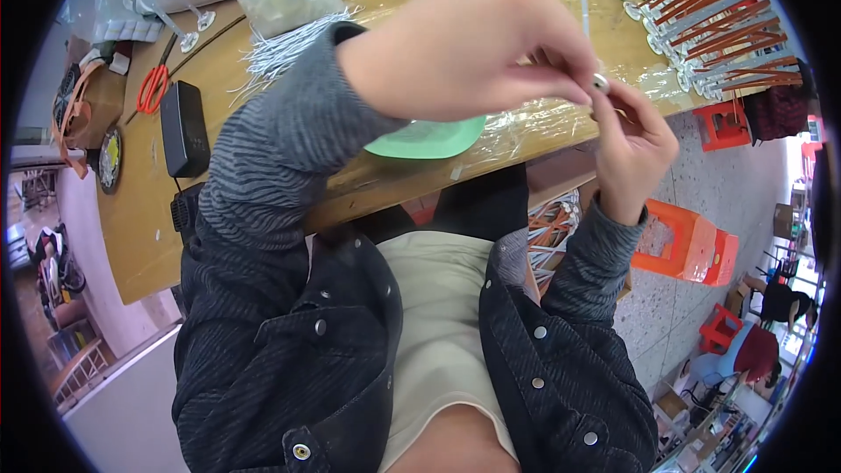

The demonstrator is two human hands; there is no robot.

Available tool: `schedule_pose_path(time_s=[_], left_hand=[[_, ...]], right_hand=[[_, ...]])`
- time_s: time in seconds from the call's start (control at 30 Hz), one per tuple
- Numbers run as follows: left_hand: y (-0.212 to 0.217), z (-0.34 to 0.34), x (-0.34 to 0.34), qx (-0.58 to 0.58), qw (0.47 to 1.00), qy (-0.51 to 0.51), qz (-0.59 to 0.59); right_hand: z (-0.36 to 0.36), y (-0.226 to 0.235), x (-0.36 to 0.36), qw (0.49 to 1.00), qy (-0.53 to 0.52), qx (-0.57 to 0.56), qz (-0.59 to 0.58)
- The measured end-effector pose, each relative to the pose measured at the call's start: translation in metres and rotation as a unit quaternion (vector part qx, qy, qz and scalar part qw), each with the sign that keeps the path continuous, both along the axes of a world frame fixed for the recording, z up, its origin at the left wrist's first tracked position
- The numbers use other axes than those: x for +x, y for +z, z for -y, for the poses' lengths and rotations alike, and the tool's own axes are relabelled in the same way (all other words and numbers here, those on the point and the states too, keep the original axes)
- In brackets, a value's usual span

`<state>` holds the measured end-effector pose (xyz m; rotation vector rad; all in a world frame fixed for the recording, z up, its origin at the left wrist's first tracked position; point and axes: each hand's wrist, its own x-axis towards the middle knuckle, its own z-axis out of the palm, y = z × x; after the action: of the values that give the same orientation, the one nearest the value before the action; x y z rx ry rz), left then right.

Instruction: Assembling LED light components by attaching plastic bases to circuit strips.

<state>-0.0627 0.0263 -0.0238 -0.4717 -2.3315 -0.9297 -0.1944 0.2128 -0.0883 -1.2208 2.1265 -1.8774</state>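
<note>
Where the hands [499,44] meet, bent fingers [645,111] pinch a small piece [600,81].

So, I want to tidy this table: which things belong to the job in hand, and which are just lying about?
Belongs, by the look of it:
- small round piece, at the fingertips of the left hand and right hand
- probably the brown rods with white discs

Seemingly just lying about:
- black oblong device
- red-handled scissors, in neither hand
</note>
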Motion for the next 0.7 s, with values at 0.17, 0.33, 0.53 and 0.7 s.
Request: schedule_pose_path(time_s=[0.17,0.33,0.53,0.7], left_hand=[[-0.015,-0.006,0.006,0.031,0.999,-0.007,-0.037],[-0.010,-0.011,0.015,0.135,0.988,-0.016,-0.071],[-0.006,-0.005,0.020,0.025,0.995,0.042,-0.084],[-0.006,-0.016,0.018,0.170,0.976,0.064,-0.118]], right_hand=[[-0.006,0.026,0.014,0.994,-0.025,-0.094,-0.043],[0.002,0.027,0.019,0.990,0.039,-0.129,-0.039],[0.028,0.020,0.032,0.973,0.128,-0.193,-0.007],[0.038,0.015,0.019,0.943,0.166,-0.277,0.075]])
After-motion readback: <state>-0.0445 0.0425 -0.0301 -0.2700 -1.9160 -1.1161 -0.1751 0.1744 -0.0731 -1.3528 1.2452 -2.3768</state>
